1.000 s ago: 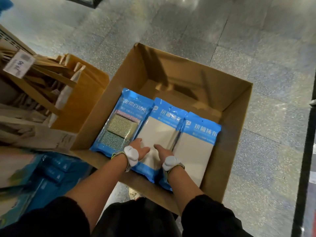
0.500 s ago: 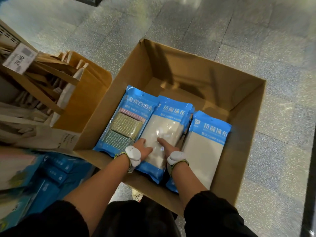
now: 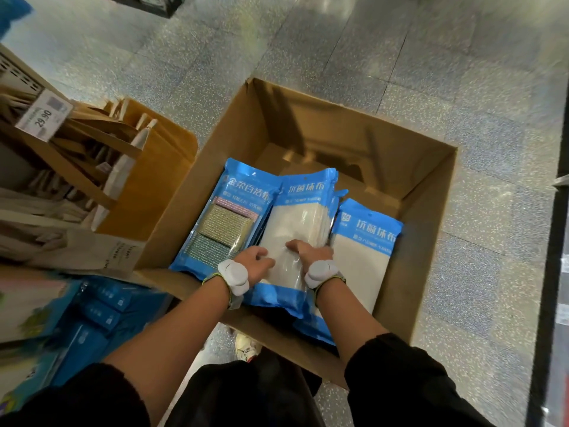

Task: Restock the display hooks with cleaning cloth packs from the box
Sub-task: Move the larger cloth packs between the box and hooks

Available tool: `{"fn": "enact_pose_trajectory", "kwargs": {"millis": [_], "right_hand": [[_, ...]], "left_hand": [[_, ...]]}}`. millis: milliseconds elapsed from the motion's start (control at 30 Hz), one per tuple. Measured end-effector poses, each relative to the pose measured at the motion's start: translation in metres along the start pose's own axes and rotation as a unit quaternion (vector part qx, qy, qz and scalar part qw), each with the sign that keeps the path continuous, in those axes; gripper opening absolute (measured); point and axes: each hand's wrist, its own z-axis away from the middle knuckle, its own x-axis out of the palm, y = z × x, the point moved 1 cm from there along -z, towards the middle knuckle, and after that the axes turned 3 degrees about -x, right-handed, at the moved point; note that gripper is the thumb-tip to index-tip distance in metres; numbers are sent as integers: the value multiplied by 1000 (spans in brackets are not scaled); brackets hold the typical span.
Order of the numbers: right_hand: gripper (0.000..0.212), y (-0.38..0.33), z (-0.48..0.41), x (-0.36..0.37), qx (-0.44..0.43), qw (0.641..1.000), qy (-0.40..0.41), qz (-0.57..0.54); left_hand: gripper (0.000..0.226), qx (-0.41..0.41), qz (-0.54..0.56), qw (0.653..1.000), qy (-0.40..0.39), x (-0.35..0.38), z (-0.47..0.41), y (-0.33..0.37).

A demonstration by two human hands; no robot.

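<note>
my left hand [image 3: 251, 261] and right hand [image 3: 308, 250] grip the middle stack of cloth packs [image 3: 297, 217] from either side, thumbs on top, fingers curled over its edges. it lies in the cardboard box [image 3: 431, 248] at centre frame.

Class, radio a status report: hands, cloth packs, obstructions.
The left hand and right hand grip the middle cloth stack. Stack inside the box, not yet out. Nothing over it.

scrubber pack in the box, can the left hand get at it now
Probably yes. The scrubber pack lies face up, mostly uncovered, in the open box, and the left hand is right beside it. That hand grips the middle packs, though, so it would have to let go first.
</note>
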Motion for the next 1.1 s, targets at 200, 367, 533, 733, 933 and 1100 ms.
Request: {"fn": "enact_pose_trajectory", "kwargs": {"millis": [200, 367, 533, 733, 933, 1100], "right_hand": [[117, -40, 31, -46, -32, 999, -9, 25], [88, -90, 86, -74, -46, 995, -90, 24], [58, -137, 146, -81, -73, 973, -214, 44], [36, -174, 222, -70, -76, 937, -331, 77], [42, -177, 271, -41, -112, 895, -418, 112], [48, -168, 302, 5, -168, 883, -432, 74]], "left_hand": [[24, 32, 100, 994, 29, -16, 41, 34], [31, -4, 243, 970, 21, -51, 77, 64], [83, 3, 346, 938, 19, -98, 124, 80], [102, 61, 483, 873, 26, -142, 169, 56], [71, 128, 571, 810, 27, -170, 246, 51], [79, 133, 603, 784, 62, -189, 279, 4]]}}
